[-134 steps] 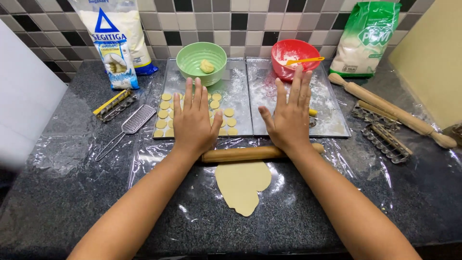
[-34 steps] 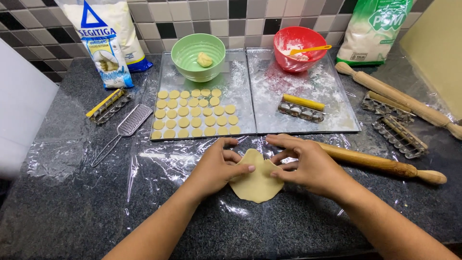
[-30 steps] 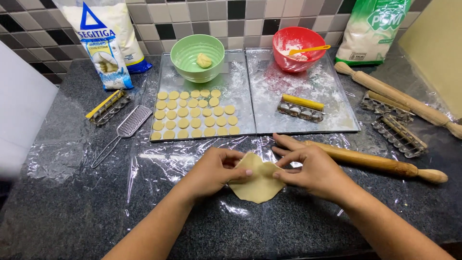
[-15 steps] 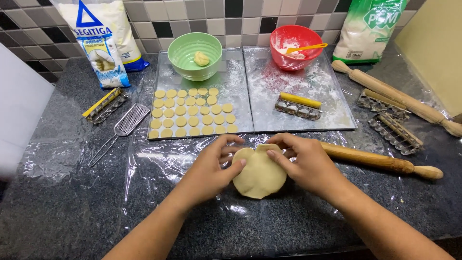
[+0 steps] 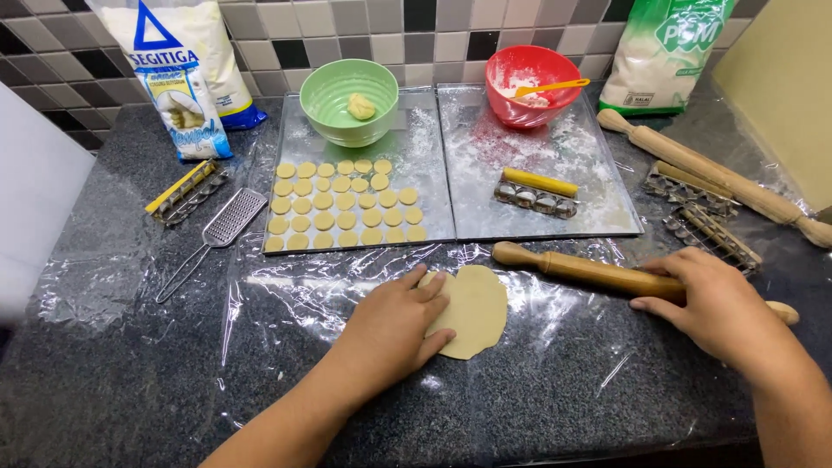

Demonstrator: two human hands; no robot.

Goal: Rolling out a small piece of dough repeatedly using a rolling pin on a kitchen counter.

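A flat oval sheet of pale dough (image 5: 475, 309) lies on clear plastic film (image 5: 555, 373) over the dark granite counter. My left hand (image 5: 394, 325) rests palm-down on the dough's left side, fingers spread. My right hand (image 5: 715, 303) curls over the right part of a wooden rolling pin (image 5: 581, 270), which lies just right of the dough. Behind, a metal tray (image 5: 425, 173) carries rows of several small round dough discs (image 5: 342, 204) and a green bowl (image 5: 349, 102) with a dough lump.
A second floured tray (image 5: 598, 186) holds a red bowl (image 5: 530, 74) with a yellow spatula and a cutter (image 5: 533, 191). Another rolling pin (image 5: 719, 178) and metal cutters (image 5: 706, 230) lie right. A grater (image 5: 227, 224), a cutter (image 5: 184, 191) and flour bags (image 5: 186, 74) sit left.
My right hand left the dough and took hold of the rolling pin at the right. My left hand now lies flat on the dough sheet, which has been turned and laid flat.
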